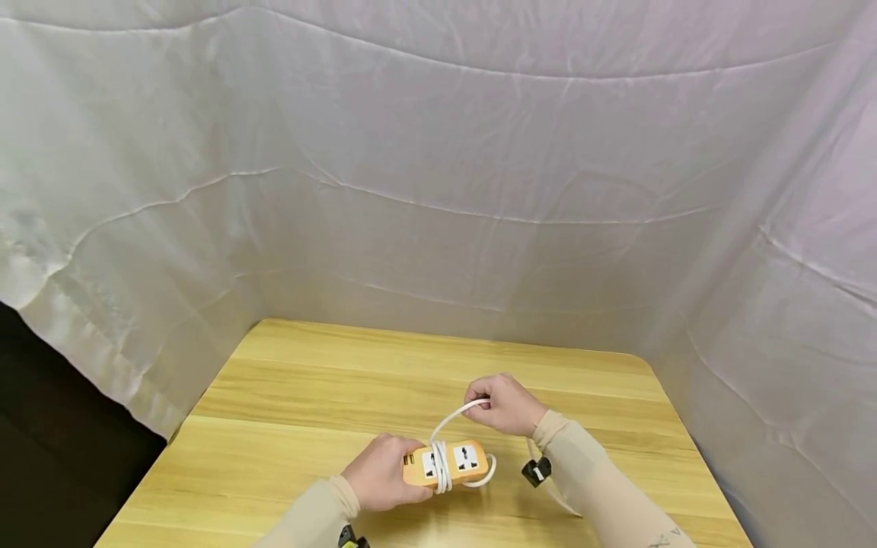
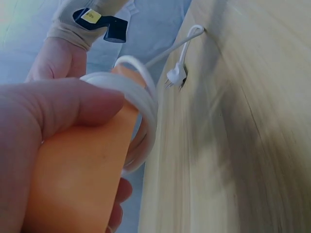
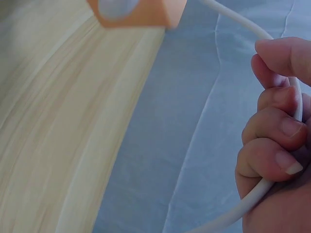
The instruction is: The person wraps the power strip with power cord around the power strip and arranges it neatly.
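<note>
Nearest the wearer, the left hand [image 1: 380, 481] grips one end of an orange power strip [image 1: 448, 461], its fingers [image 2: 63, 104] and thumb curled round the body, as the left wrist view shows; this holds the strip level just above the desk [image 1: 288, 396], sockets facing up, so that cord can pass around its middle. Several turns of the white cord [image 1: 440, 466] already lie side by side across the strip between two sockets, and a loose loop hangs off its right end. Just right of the strip a small dark tag with a pale label [image 1: 537, 471] sits at the right sleeve's wrist; its writing is too small to read, and no brand or lettering can be made out on the strip either. A little farther off, the right hand [image 1: 503, 405] holds the free run of the cord raised above the strip, its fingers [image 3: 272, 131] clamped round it in a closed fist, seemingly to keep the cord taut and guided for the next turn. The left wrist view shows the white plug [image 2: 176, 75] at the cord's far end lying on the desk, apart from both hands. Behind the desk hangs a creased white cloth backdrop [image 1: 438, 152], closing in the back and both sides of the scene.
</note>
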Action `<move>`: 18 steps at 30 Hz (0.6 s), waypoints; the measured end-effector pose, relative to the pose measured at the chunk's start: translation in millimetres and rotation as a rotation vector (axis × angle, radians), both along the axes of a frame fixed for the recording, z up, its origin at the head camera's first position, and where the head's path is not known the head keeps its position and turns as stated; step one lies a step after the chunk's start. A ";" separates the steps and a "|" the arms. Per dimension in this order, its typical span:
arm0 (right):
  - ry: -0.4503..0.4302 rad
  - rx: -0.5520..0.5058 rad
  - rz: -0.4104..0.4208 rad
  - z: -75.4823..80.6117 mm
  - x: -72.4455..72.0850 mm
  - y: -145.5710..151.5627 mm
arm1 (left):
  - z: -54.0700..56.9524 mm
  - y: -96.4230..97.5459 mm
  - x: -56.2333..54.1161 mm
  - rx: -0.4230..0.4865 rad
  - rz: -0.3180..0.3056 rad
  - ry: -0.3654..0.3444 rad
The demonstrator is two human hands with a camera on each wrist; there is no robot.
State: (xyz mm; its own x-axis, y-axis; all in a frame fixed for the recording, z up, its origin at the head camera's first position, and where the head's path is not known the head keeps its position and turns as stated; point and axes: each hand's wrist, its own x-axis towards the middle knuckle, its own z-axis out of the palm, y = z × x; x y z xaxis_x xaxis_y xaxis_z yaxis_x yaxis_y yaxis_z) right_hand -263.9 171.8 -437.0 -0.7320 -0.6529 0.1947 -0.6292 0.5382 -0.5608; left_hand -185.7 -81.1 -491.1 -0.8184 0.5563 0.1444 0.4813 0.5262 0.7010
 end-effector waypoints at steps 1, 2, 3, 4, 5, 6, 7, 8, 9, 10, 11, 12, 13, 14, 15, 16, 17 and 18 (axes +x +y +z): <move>0.003 -0.001 0.000 0.7 0.6 -0.5 | 0.2 0.1 -0.4 0.005 0.009 -0.001; 0.004 -0.003 0.002 1.5 1.3 -1.1 | 0.3 0.1 -0.9 0.012 0.017 -0.003; 0.006 -0.006 0.004 2.5 2.1 -1.7 | 0.5 0.1 -1.4 0.019 0.023 -0.007; 0.008 -0.010 0.007 3.5 2.9 -2.3 | 0.9 0.0 -1.9 0.026 0.033 -0.005; 0.009 -0.016 0.012 4.5 3.7 -3.0 | 1.1 -0.2 -2.6 0.029 0.044 -0.002; 0.010 -0.020 0.015 5.4 4.4 -3.7 | 1.3 -0.4 -3.2 0.032 0.057 0.000; 0.012 -0.023 0.018 6.3 5.0 -4.4 | 1.5 -0.5 -4.0 0.036 0.069 0.005; 0.013 -0.027 0.020 7.4 5.9 -5.2 | 1.5 -0.8 -5.0 0.037 0.081 0.009; 0.013 -0.029 0.021 8.3 6.6 -5.9 | 1.5 -1.0 -6.0 0.041 0.094 0.014; 0.014 -0.030 0.021 8.9 7.1 -6.7 | 1.6 -1.1 -6.8 0.044 0.109 0.016; 0.016 -0.030 0.021 9.4 7.6 -7.4 | 1.3 -1.3 -8.0 0.048 0.124 0.020; 0.016 -0.029 0.019 10.1 8.2 -8.1 | 1.2 -1.4 -9.1 0.051 0.139 0.031; 0.015 -0.033 0.020 10.9 9.0 -9.0 | 1.4 -1.6 -10.0 0.053 0.155 0.038; 0.017 -0.036 0.023 11.7 9.9 -9.9 | 1.4 -1.7 -11.2 0.055 0.172 0.046; 0.021 -0.041 0.027 12.3 10.4 -10.7 | 1.2 -1.9 -12.2 0.057 0.189 0.057; 0.026 -0.046 0.033 12.8 10.8 -11.5 | 1.2 -2.2 -13.1 0.057 0.207 0.068; 0.029 -0.052 0.039 13.5 11.5 -12.3 | 1.6 -2.4 -13.9 0.058 0.223 0.080; 0.030 -0.059 0.046 14.1 12.1 -13.2 | 2.1 -2.7 -14.5 0.060 0.238 0.082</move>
